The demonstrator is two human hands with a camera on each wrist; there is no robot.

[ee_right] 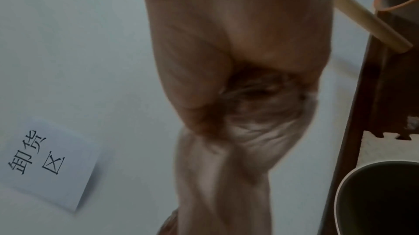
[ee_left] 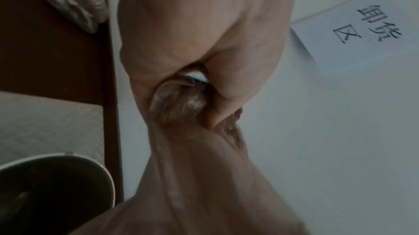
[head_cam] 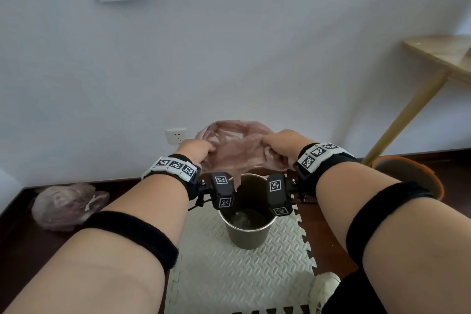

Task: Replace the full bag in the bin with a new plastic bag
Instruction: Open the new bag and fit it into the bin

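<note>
New bag (head_cam: 237, 150) mouth-up above bin (head_cam: 248, 233)

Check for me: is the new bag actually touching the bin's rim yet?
Cannot tell. In the head view the new bag, gripped by the left hand and right hand, hangs down to the bin rim's far edge, but overlap hides any gap; the wrist views don't show it.

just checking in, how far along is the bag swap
Done: the full bag lies on the floor left of the bin. In hand: left hand and right hand grip the new bag above it. Left: lowering it in and folding it over the rim.
</note>
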